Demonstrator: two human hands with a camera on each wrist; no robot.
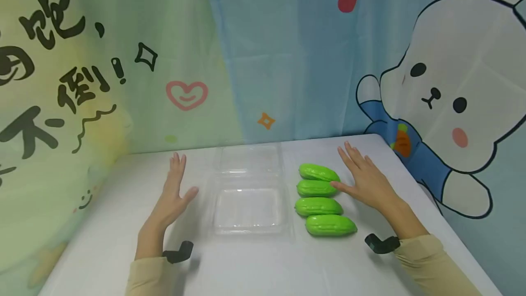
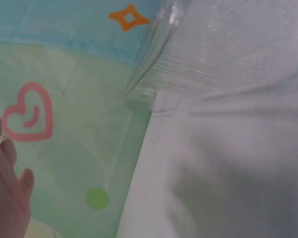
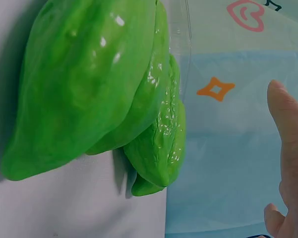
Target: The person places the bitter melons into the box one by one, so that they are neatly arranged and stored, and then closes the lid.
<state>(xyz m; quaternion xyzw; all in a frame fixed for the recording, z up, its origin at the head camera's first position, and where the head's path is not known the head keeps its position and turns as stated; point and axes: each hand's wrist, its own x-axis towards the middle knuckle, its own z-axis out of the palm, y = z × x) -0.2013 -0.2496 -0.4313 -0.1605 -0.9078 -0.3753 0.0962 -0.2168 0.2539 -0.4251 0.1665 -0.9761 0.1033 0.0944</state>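
Note:
Several glossy green bitter melons [image 1: 319, 206] lie crosswise in a column on the table; the right wrist view shows the nearest bitter melon [image 3: 84, 79] large, with the others behind it. Left of them a clear plastic clamshell box [image 1: 249, 208] lies with its lid [image 1: 248, 159] folded back. Beyond the box's left side is my left hand [image 1: 170, 200], fingers straight and thumb spread, holding nothing. My right hand [image 1: 365, 184] hovers by the melons' right ends with fingers extended. Its thumb overlaps one melon in the head view, but the right wrist view shows the thumb apart from them.
A white cloth covers the table [image 1: 246, 268]. Behind it hangs a printed curtain [image 1: 267, 58] with a cartoon rabbit, hearts and dark lettering. Both wrists carry a small black mount [image 1: 382, 244] close to the beige sleeves.

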